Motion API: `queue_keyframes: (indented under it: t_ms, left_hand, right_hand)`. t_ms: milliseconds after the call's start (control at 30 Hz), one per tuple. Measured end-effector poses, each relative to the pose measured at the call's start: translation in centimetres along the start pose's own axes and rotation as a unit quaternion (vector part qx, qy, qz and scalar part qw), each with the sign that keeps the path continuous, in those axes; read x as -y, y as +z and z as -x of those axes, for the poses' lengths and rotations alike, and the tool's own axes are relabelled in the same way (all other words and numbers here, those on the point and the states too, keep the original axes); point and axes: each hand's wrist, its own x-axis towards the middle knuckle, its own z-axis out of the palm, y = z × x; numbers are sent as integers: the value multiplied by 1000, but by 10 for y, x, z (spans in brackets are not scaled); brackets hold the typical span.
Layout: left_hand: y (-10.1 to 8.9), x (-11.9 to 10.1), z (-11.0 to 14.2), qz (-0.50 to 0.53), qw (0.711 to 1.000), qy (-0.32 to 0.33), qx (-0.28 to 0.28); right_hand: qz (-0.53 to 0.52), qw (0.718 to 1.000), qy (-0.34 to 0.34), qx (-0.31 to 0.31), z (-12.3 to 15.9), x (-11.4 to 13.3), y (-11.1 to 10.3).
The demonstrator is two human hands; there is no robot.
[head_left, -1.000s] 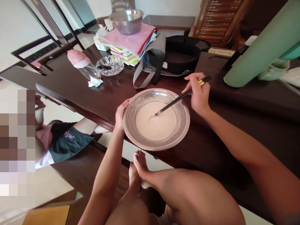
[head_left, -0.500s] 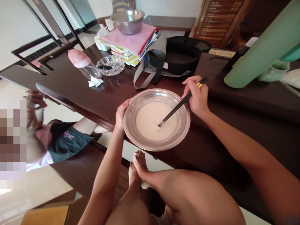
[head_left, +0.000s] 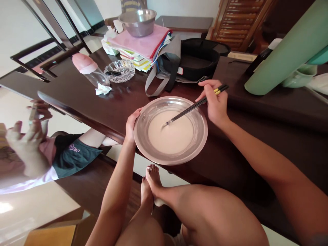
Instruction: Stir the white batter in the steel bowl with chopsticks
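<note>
A wide metal bowl (head_left: 142, 147) at the table's near edge holds a pale, creamy liquid (head_left: 171, 136). My left hand (head_left: 132, 124) grips its left rim, with most of the fingers hidden beneath or behind the bowl. Above the right rim, my right hand (head_left: 215, 102) is closed around a pair of black chopsticks (head_left: 189, 109) with yellow bands. Their tips dip into the liquid left of its middle.
On the dark table (head_left: 77, 92) stand a pink-lidded bottle (head_left: 87, 66), a glass ashtray (head_left: 123, 71), a book stack under another metal bowl (head_left: 138, 24), a black-and-grey bag (head_left: 197, 63) and a green cylinder (head_left: 279, 58). A person (head_left: 30, 136) sits at left holding a phone-like object.
The chopsticks have swung left through the liquid, their tips moving left and slightly away from me. My left hand still holds the bowl's rim.
</note>
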Motion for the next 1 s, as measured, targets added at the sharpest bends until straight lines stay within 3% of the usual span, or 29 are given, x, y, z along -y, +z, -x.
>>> queue_keyframes:
  t_ms: [67,233,433,567,733,900,1000]
  left_hand:
    - [0,0,0,1,1000,1,5]
    - [0,0,0,-11,1000,10,5]
    - [-1,0,-1,-7,1000,11,9]
    - [-1,0,-1,-5,1000,17,5]
    - [-1,0,-1,-16,1000,20,9]
    - [-1,0,-2,-9,1000,19,7]
    - [-1,-1,-1,-4,1000,12,6]
  right_hand:
    - [-8,998,-11,-55,-2,-3,-2]
    - [-9,999,21,35,-1,-2,-1]
    - [-20,998,-3,-57,-4,-4,-3]
    - [-16,999,24,20,-2,-4,-1]
    - [-22,998,-11,-57,-4,-6,-4]
    - [-3,1000,20,16,-1,-4,-1]
    - [-7,1000,3,-25,-2,-4,-2]
